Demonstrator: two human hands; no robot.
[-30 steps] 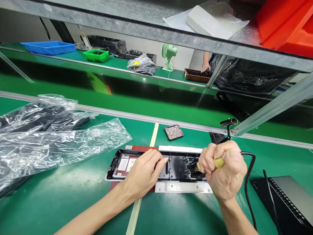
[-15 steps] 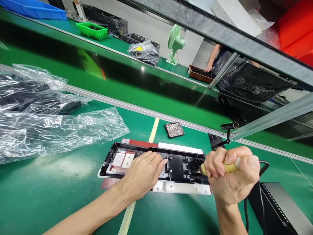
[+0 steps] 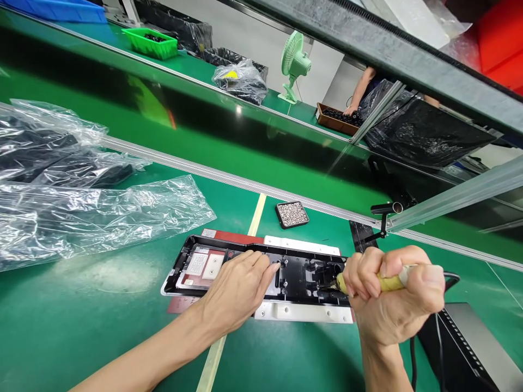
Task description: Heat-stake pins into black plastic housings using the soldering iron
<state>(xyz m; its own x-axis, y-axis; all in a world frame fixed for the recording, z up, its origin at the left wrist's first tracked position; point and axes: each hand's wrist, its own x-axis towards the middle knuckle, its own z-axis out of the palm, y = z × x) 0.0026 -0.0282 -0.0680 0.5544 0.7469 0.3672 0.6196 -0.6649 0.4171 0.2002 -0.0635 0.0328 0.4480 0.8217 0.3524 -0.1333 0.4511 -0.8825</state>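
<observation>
A long black plastic housing (image 3: 300,277) lies open side up on a fixture with white blocks (image 3: 304,312) and a red-brown base. My left hand (image 3: 243,283) is laid across its middle, fingers bent and close together, holding it down. My right hand (image 3: 392,294) is closed round the yellow handle of a corded soldering iron (image 3: 386,281), thumb on top. The iron points left into the right end of the housing; its tip is hard to make out among the black ribs. A label (image 3: 198,263) shows at the housing's left end.
Behind the housing sits a small black tray (image 3: 292,214) of tiny metal pieces. Clear plastic bags (image 3: 102,218) cover the left side. A small black device on a stand (image 3: 384,212) and a dark panel (image 3: 469,337) are at right. Another person's hand (image 3: 351,110) reaches into a brown box.
My right hand and the soldering iron have shifted slightly right, the handle leaning a little more. My left hand and the housing stay in place. The view has moved slightly.
</observation>
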